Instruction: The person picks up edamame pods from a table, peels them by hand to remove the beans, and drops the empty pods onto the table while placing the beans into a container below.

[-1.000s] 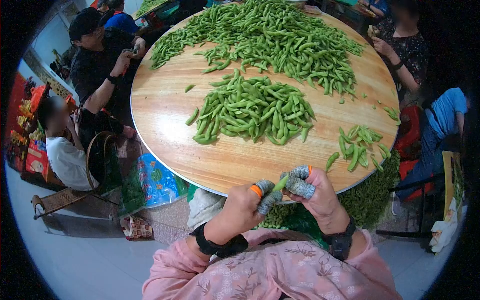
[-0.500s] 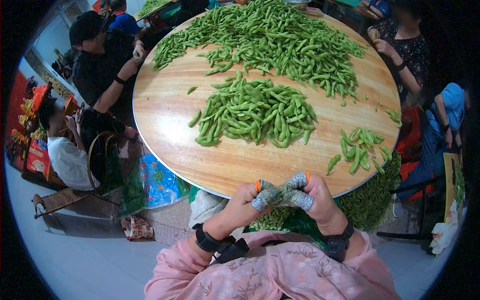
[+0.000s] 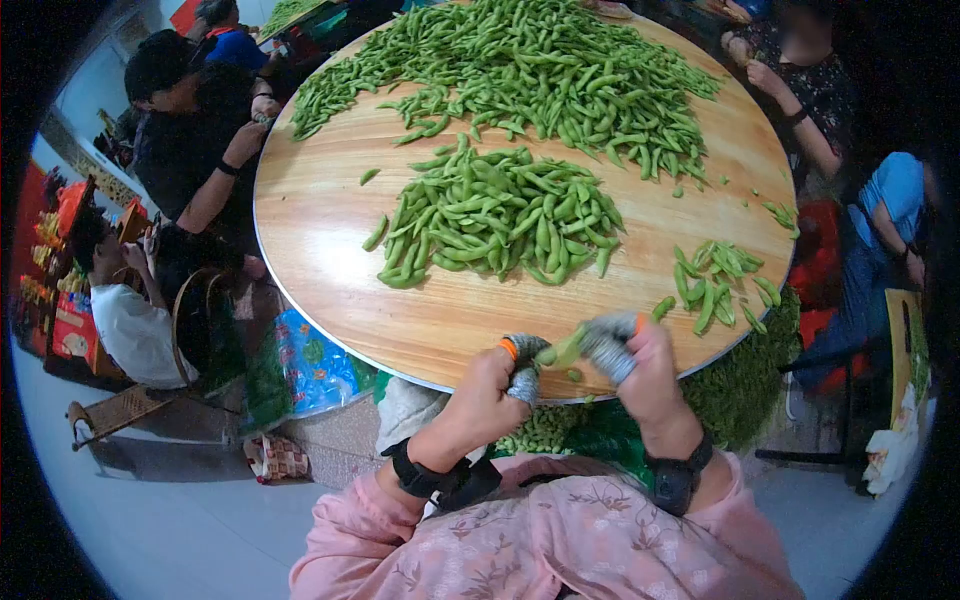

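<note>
In the head view a green soybean pod (image 3: pixel 567 349) stretches between my two hands, low over the near edge of the round table. My left hand (image 3: pixel 483 392) has its fingers pinched at the pod's left end. At the other end, my right hand (image 3: pixel 648 378) grips the pod, its fingertips blurred by motion. Grey knitted finger covers with orange bands sit on the thumbs and fingers of both hands. Just below the pod shows a small loose green bean (image 3: pixel 574 375). Ahead lies a small heap of whole pods (image 3: pixel 500 215).
On the wooden table (image 3: pixel 330 250) a large pile of pods (image 3: pixel 540 70) covers the far side, with a loose cluster (image 3: pixel 715 285) at right. Shelled beans (image 3: pixel 545 428) lie below the edge, discarded pods (image 3: pixel 740 400) to their right. Other people sit around the table.
My hands have moved apart from being pressed together, and the pod between them now shows. A loose bean has appeared under it. The view has shifted slightly.
</note>
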The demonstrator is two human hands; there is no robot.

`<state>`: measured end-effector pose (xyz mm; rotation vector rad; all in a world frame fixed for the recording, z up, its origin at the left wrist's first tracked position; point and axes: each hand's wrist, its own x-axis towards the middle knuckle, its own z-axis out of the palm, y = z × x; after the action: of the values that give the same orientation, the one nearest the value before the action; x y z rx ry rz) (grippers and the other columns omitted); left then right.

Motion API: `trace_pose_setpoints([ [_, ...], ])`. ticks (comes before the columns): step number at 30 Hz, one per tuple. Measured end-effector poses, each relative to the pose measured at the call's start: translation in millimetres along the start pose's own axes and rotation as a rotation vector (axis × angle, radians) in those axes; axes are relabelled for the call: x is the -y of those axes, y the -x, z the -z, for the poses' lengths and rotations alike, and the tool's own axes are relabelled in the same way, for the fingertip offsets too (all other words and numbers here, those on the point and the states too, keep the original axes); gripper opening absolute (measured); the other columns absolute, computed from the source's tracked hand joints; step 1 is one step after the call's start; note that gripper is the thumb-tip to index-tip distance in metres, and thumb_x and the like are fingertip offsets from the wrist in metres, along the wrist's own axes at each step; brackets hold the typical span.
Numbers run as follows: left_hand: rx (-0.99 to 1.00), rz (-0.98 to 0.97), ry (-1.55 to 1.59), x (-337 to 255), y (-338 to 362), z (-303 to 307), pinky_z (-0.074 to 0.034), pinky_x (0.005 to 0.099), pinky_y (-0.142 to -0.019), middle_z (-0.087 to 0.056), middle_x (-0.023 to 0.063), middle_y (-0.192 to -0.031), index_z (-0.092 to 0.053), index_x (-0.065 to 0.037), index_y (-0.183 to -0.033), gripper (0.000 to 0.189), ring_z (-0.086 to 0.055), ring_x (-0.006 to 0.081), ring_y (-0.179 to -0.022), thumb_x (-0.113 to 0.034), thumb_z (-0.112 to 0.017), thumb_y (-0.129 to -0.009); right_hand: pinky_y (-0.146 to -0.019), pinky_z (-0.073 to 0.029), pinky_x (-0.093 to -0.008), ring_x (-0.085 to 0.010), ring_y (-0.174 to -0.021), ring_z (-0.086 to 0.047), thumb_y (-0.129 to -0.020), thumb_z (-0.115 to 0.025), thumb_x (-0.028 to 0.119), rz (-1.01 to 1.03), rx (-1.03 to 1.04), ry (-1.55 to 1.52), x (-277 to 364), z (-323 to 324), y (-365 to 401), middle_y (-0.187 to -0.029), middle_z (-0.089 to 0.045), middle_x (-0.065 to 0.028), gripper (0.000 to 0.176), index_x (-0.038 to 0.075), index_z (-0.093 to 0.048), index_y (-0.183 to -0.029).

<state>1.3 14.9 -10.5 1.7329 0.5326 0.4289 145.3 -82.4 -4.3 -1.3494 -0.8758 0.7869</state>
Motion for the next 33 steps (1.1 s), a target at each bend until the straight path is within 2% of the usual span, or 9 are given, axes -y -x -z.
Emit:
trace_pose_setpoints([
  [6, -0.113, -0.170, -0.350, 6, -13, -3, -0.042, 0.0283, -0.066, -0.055, 0.0112, -0.079, -0.052, 0.001, -0.095, 0.023, -0.053, 0.0220, -0.072, -0.001, -0.047, -0.073, -0.068, -0.042, -0.0224, -0.0096, -0.073, -0.052, -0.073, -0.055, 0.000, 0.068, -0.504, 0.229, 7, 86, -19, -0.082, -0.057, -0.0037, 0.018, -0.002, -0.054, -0.091],
  [8, -0.061, -0.427, -0.565, 8, -18, -10, -0.040, 0.0345, -0.067, -0.054, 0.0135, -0.080, -0.051, -0.001, -0.098, 0.027, -0.051, 0.0292, -0.072, -0.006, -0.052, -0.071, -0.067, -0.042, -0.0225, -0.0096, -0.073, -0.051, -0.074, -0.054, 0.000, 0.088, -0.518, 0.344, 5, 113, -14, -0.082, -0.056, -0.0036, 0.018, -0.002, -0.054, -0.091],
  [12, 0.196, -0.492, -0.506, 4, -6, -23, -0.034, 0.0377, -0.066, -0.052, 0.0129, -0.082, -0.050, -0.004, -0.101, 0.036, -0.048, 0.0274, -0.071, -0.018, -0.056, -0.069, -0.067, -0.042, -0.0228, -0.0094, -0.073, -0.051, -0.074, -0.054, 0.000, 0.031, -0.576, 0.485, -2, 133, 1, -0.082, -0.057, -0.0036, 0.018, -0.002, -0.054, -0.091],
  [15, 0.376, -0.464, -0.437, 6, 13, -22, -0.033, 0.0393, -0.074, -0.054, 0.0105, -0.083, -0.046, -0.005, -0.108, 0.050, -0.049, 0.0260, -0.075, -0.012, -0.058, -0.060, -0.067, -0.042, -0.0231, -0.0093, -0.073, -0.051, -0.073, -0.055, 0.000, 0.036, -0.550, 0.533, -2, 127, 7, -0.081, -0.057, -0.0035, 0.016, -0.002, -0.054, -0.089],
  [19, 0.306, -0.602, -0.465, 2, 15, -11, -0.025, 0.0462, -0.088, -0.053, 0.0086, -0.091, -0.047, -0.006, -0.108, 0.059, -0.048, 0.0256, -0.089, -0.011, -0.061, -0.051, -0.067, -0.042, -0.0232, -0.0099, -0.072, -0.052, -0.072, -0.056, 0.000, 0.073, -0.476, 0.455, -4, 107, 4, -0.079, -0.057, -0.0043, 0.015, -0.002, -0.055, -0.087],
  [22, 0.113, -0.545, -0.498, 1, -1, 13, -0.036, 0.0400, -0.078, -0.053, 0.0118, -0.090, -0.052, -0.005, -0.098, 0.042, -0.050, 0.0267, -0.084, -0.007, -0.060, -0.057, -0.066, -0.043, -0.0252, -0.0139, -0.071, -0.054, -0.070, -0.054, -0.001, -0.041, -0.164, 0.604, -5, 93, -4, -0.078, -0.059, -0.0103, 0.020, -0.004, -0.054, -0.090],
  [25, -0.318, -0.461, -0.673, 3, -28, 39, -0.043, 0.0335, -0.066, -0.053, 0.0150, -0.084, -0.053, -0.001, -0.090, 0.030, -0.052, 0.0296, -0.077, -0.001, -0.059, -0.061, -0.066, -0.043, -0.0258, -0.0152, -0.071, -0.054, -0.070, -0.054, -0.001, 0.006, -0.451, 0.952, -4, 110, -13, -0.078, -0.059, -0.0117, 0.021, -0.005, -0.054, -0.091],
  [29, -0.378, -0.418, -0.940, 10, -57, 71, -0.042, 0.0361, -0.068, -0.053, 0.0171, -0.083, -0.054, 0.001, -0.086, 0.029, -0.051, 0.0336, -0.078, -0.004, -0.061, -0.058, -0.067, -0.043, -0.0241, -0.0111, -0.072, -0.053, -0.073, -0.053, 0.001, 0.031, -0.484, 0.607, -1, 120, -1, -0.079, -0.059, -0.0062, 0.017, -0.003, -0.055, -0.089],
  [33, -0.209, -0.309, -1.091, 14, -74, 82, -0.040, 0.0376, -0.066, -0.049, 0.0170, -0.078, -0.052, 0.002, -0.069, 0.012, -0.049, 0.0322, -0.077, 0.003, -0.051, -0.057, -0.068, -0.043, -0.0234, -0.0100, -0.072, -0.053, -0.073, -0.055, -0.001, 0.001, -0.361, 0.433, -2, 87, 13, -0.078, -0.059, -0.0045, 0.015, -0.003, -0.056, -0.087],
])
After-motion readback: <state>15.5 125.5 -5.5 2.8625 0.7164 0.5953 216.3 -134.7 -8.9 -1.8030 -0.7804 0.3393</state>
